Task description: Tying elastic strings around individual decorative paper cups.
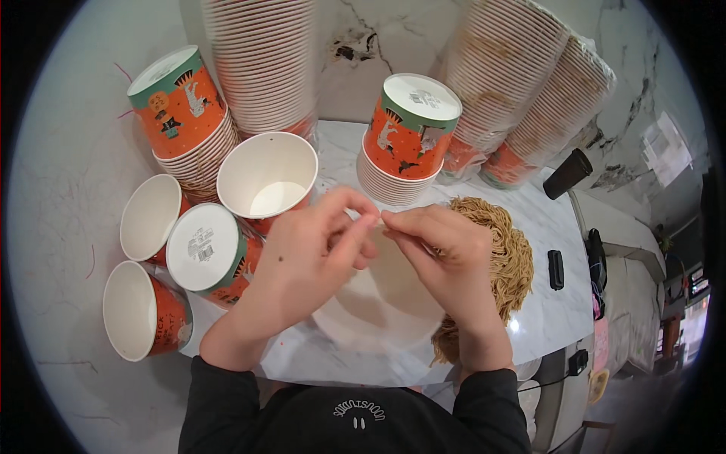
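My left hand (314, 246) and my right hand (442, 253) meet fingertip to fingertip over a wide white bowl (389, 329). Each has thumb and forefinger pinched together; whatever lies between them is too small to make out. The bowl looks bare inside where my hands do not cover it. Beside my right wrist lies a heap of tan, noodle-like strands (507, 261), partly behind the hand. Close to my left hand stand an open paper tub (268, 178), white inside, and an upturned orange and green tub (203, 246) with a white base.
Two more open tubs (130, 310) lie tilted at the left. Nested tubs rise at the back left (178, 106) and back centre (410, 144). Tall plastic-wrapped tub stacks (261, 64) lean behind. A black cup (567, 174) and a small black object (556, 270) rest on the marbled table's right side.
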Action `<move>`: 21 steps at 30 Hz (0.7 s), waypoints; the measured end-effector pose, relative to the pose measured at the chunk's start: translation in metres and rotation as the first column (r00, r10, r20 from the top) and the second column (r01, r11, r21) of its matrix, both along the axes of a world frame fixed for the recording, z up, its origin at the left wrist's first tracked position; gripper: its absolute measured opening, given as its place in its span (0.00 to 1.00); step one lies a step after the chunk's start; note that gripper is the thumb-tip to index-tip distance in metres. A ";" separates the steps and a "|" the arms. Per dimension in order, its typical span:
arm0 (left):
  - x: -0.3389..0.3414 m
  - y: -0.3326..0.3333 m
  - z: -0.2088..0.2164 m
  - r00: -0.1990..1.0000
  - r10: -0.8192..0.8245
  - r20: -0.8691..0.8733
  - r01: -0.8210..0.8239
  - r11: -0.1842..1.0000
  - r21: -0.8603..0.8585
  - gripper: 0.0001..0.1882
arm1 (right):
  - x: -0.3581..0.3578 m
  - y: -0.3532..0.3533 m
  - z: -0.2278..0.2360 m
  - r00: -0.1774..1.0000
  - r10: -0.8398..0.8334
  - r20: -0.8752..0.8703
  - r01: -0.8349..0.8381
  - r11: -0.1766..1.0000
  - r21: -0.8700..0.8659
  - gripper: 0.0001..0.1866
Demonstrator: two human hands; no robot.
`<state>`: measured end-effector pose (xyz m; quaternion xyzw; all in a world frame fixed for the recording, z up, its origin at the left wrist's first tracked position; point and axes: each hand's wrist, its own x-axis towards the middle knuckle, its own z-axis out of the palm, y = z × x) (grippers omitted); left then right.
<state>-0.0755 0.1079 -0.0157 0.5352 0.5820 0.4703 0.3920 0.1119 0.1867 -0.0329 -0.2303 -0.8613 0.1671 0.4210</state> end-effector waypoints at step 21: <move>-0.036 0.035 -0.025 0.975 -0.207 0.076 0.207 0.978 0.003 0.12 | -0.009 0.016 -0.005 0.996 0.093 -0.013 -0.086 0.855 -0.511 0.07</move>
